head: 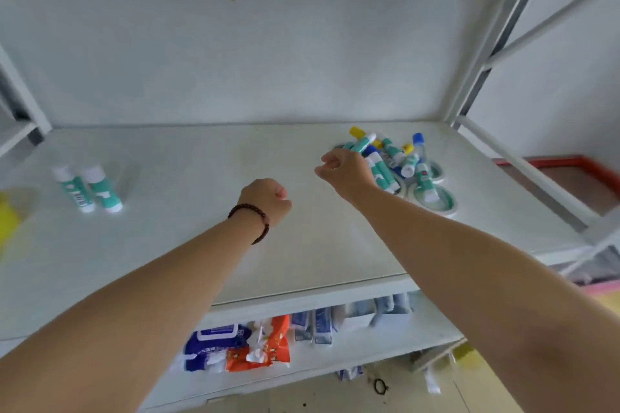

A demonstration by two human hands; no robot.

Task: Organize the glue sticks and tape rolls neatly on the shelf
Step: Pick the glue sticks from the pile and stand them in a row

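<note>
The glue sticks (385, 157) lie in a loose heap at the right rear of the shelf (201, 245), teal-and-white tubes with white, blue and yellow caps pointing every way; under and around them sit the tape rolls (436, 199), flat on the shelf, the nearest with a stick lying across its ring; two more sticks (89, 189) stand side by side, tilted, white caps up, well apart at the left, just beside each other and perhaps touching; my right hand (345, 171) hovers at the left edge of the heap, fingers curled loosely inward with a narrow gap between thumb and fingertips, nothing visibly in it, and I cannot tell whether it touches the nearest stick; my left hand (266, 199) hangs over the bare middle of the shelf, closed into a fist, and I cannot tell whether anything is inside it; a dark bead bracelet (251, 220) circles that wrist; a blurred yellow thing (8, 220) sits at the far left edge of the shelf; behind is a pale wall (235, 60) with a small hole and a strip of old tape; on the lower shelf (369, 349) lie a blue wipes pack (214, 342), an orange packet (268, 345) and some pale blue packets (315, 325)
</note>
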